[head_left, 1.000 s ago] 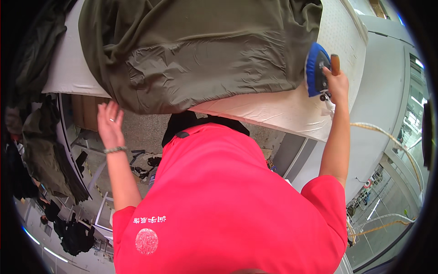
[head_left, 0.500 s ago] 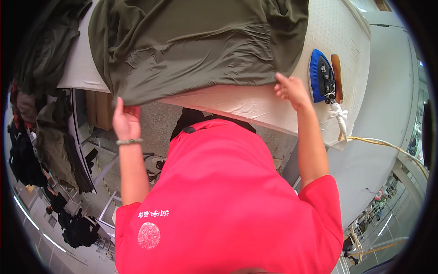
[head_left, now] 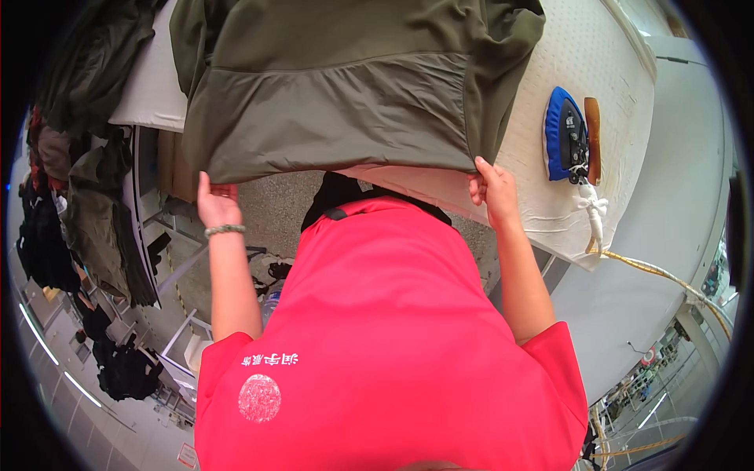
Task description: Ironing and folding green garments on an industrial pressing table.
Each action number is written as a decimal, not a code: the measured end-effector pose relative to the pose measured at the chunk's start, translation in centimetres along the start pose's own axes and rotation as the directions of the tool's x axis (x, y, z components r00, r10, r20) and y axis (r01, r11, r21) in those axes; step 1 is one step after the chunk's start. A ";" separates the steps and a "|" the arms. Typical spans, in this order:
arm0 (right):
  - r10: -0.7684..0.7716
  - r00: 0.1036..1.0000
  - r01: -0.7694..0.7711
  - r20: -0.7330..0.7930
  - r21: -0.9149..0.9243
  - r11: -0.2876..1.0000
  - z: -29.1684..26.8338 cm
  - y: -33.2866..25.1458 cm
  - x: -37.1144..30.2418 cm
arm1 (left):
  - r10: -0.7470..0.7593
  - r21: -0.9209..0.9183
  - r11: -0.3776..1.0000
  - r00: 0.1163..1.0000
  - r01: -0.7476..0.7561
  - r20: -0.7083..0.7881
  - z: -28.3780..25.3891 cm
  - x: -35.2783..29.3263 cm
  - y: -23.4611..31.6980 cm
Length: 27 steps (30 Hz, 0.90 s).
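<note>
An olive-green garment (head_left: 338,110) lies across the pressing table, its near edge pulled past the table's front. My left hand (head_left: 219,202) pinches the left corner of that edge, the thumb up against the cloth. At the right end of the same edge, my right hand (head_left: 495,188) grips the hem between thumb and fingers. Between the two hands the smooth lower panel is stretched fairly taut, with fine creases along its upper seam. The garment's far part runs out of the picture at the top.
On the right of the padded white table (head_left: 581,63) rests an iron (head_left: 567,133) with a blue cover, beside a brown wooden strip (head_left: 593,141). A wrapped hose (head_left: 593,216) trails off the table's corner. Dark garments (head_left: 98,71) hang over the left side.
Both hands have drawn the hem toward me; the right hand has come down and nearer. The lower panel, wrinkled before, is now pulled flatter and hangs over the front edge.
</note>
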State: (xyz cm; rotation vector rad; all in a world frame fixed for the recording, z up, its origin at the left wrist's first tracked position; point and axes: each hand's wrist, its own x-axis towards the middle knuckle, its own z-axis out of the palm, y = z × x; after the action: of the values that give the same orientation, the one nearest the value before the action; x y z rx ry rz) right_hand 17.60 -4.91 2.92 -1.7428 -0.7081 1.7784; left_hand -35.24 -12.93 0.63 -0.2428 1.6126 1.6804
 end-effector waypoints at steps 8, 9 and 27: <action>-0.963 0.264 0.170 0.058 -0.985 -0.013 -8.0 -8.7 1.2 | -0.495 0.250 0.868 0.786 0.429 0.371 6.7 -11.5 -7.5; -0.962 0.265 0.169 0.070 -0.985 -0.026 -10.1 -8.8 2.0 | -0.522 0.316 0.848 0.772 0.425 0.362 7.6 -11.2 -7.8; -0.554 0.790 0.548 0.263 -0.709 0.443 4.9 -13.7 -1.4 | -0.184 0.132 0.983 0.747 0.129 0.638 9.5 -15.8 -3.2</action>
State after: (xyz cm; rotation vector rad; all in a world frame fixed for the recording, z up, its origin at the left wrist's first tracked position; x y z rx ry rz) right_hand 13.03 3.88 13.67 -1.6437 -2.0019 1.0208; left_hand -18.99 -10.80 9.67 0.2309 1.0850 1.3502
